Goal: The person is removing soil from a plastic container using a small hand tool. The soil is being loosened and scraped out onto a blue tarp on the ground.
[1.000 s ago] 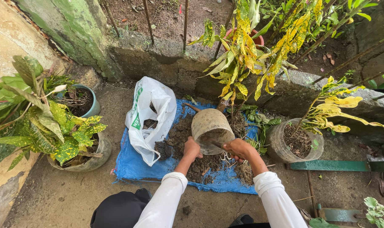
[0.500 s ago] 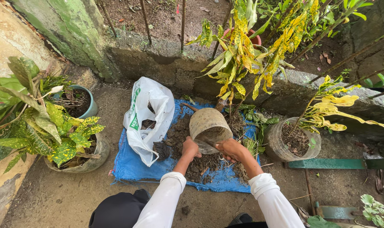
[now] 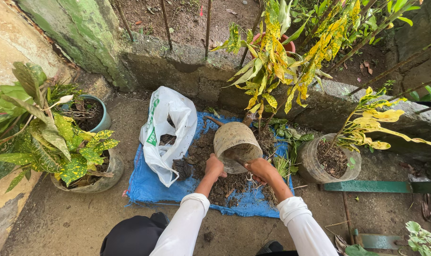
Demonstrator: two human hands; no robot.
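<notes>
Far left plants: two pots [image 3: 89, 178] against the wall, one grey and rough, one teal [image 3: 97, 114] and smooth behind it; broad green leaves speckled yellow [image 3: 59, 142].
Ground: bare grey concrete [image 3: 73, 218], gritty and stained.
Blue sheet: a woven plastic tarp [image 3: 149, 189] lying flat on the concrete, with dark crumbly soil [image 3: 225, 187] heaped on it.
White bag: a thin, crinkled plastic bag [image 3: 170, 132] on the left part of the tarp, mouth open, soil showing inside; green print runs down its left side.
Left hand: the left hand [image 3: 214, 167] is closed against the lower left rim of the tipped pot, fingers curled over the edge.
Tipped pot: a round, dusty grey-brown pot [image 3: 234, 142], lying on its side over the soil heap at the middle of the tarp, its open mouth turned toward the person, soil caked inside.
Right hand: the right hand [image 3: 262, 169] is shut round a thin dark tool handle [image 3: 240, 162] that reaches into the pot's mouth; the tool's end is hidden in the soil.
Sleeves: long white fabric [image 3: 189, 223] on both arms.
Tall plant: yellow-and-green leaves [image 3: 272, 71] rising behind the tipped pot.
Right pot: a clear, cloudy plastic tub [image 3: 315, 168] of soil just off the tarp, holding a yellow-leaved plant [image 3: 381, 123].
Wall: rough, moss-streaked stone [image 3: 187, 80] behind.
</notes>
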